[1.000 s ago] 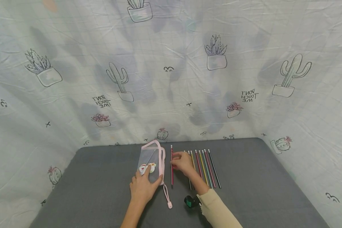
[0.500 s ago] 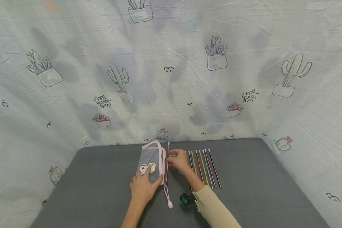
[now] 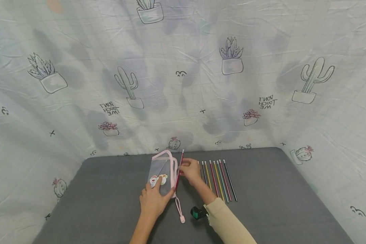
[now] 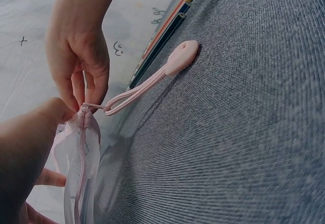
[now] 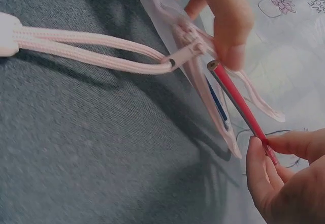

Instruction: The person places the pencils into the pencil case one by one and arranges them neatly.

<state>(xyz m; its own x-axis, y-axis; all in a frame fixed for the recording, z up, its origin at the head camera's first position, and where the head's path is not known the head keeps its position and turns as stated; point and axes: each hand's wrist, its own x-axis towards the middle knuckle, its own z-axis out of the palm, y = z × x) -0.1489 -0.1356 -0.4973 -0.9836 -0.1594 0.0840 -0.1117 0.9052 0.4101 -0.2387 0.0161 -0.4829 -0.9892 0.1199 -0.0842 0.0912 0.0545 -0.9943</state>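
Note:
A clear pencil case (image 3: 158,168) with pink zip edging lies on the grey table, its mouth parted on the right side. My left hand (image 3: 154,200) grips it, the thumb at the near end of the zip and the fingers spread over its stickered face. Between thumb and fingers my right hand (image 3: 190,170) pinches a red pencil (image 5: 237,96). This pencil is tilted, its lower end at the case's opening by my left thumb and its white-tipped end pointing up and away. A dark blue pencil (image 5: 217,102) shows inside the case.
Several pencils (image 3: 222,181) lie side by side right of my right hand, partly behind the forearm. A pink cord pull (image 4: 182,57) hangs from the zip onto the table (image 3: 277,203). Behind the table hangs a cactus-print cloth (image 3: 183,112).
My right hand has carried the red pencil left from the table to the case opening and tilted it, far end raised. My left hand has stayed on the case.

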